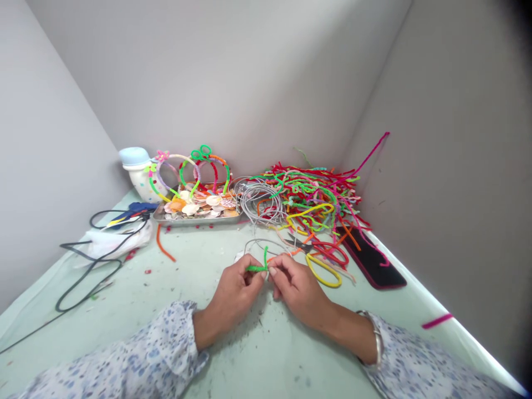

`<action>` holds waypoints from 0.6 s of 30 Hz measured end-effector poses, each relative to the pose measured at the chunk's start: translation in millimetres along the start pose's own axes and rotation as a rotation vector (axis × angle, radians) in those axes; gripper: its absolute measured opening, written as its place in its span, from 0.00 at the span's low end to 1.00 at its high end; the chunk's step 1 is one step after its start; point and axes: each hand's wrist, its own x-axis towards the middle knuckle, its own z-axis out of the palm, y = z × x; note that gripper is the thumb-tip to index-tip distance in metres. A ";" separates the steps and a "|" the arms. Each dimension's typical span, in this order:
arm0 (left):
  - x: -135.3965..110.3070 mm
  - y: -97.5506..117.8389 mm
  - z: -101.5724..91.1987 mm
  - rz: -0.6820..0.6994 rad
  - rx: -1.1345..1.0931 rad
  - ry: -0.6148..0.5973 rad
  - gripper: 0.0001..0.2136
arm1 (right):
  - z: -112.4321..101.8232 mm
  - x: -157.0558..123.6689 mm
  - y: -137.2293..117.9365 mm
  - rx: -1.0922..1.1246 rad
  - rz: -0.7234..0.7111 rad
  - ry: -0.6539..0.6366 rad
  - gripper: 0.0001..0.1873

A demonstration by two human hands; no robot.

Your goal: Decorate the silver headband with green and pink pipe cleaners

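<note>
Between my two hands is a green pipe cleaner [256, 269], with one end sticking straight up. My left hand [238, 285] pinches it from the left with thumb and forefinger. From the right, the fingertips of my right hand [300, 289] close on its other end, right against the left fingertips. Just behind my hands lie scissors [328, 252] with red handles and a yellow pipe cleaner loop [324, 271]. A thin grey wire [266, 242] curves across the table there. What my right fingertips cover is partly hidden.
A metal tray [199, 221] of shell-like discs stands at the back, with decorated headbands [228, 169] over it. Right of it sit a grey wire coil [261, 205] and a tangled pipe cleaner heap [307, 191]. A phone [374, 266], black cable [89, 263] and white bottle [143, 180] lie around.
</note>
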 end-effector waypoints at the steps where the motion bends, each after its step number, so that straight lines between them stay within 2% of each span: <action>1: 0.1 0.0 0.1 -0.003 0.004 -0.001 0.06 | 0.0 0.2 -0.1 0.001 -0.002 -0.002 0.06; 12: 0.5 1.2 -0.8 0.046 -0.019 -0.032 0.06 | 0.9 -1.5 -1.6 0.005 -0.001 0.011 0.07; 18: -1.8 5.5 -0.9 0.027 -0.039 -0.012 0.09 | 1.2 -1.8 -2.2 0.010 -0.021 0.003 0.06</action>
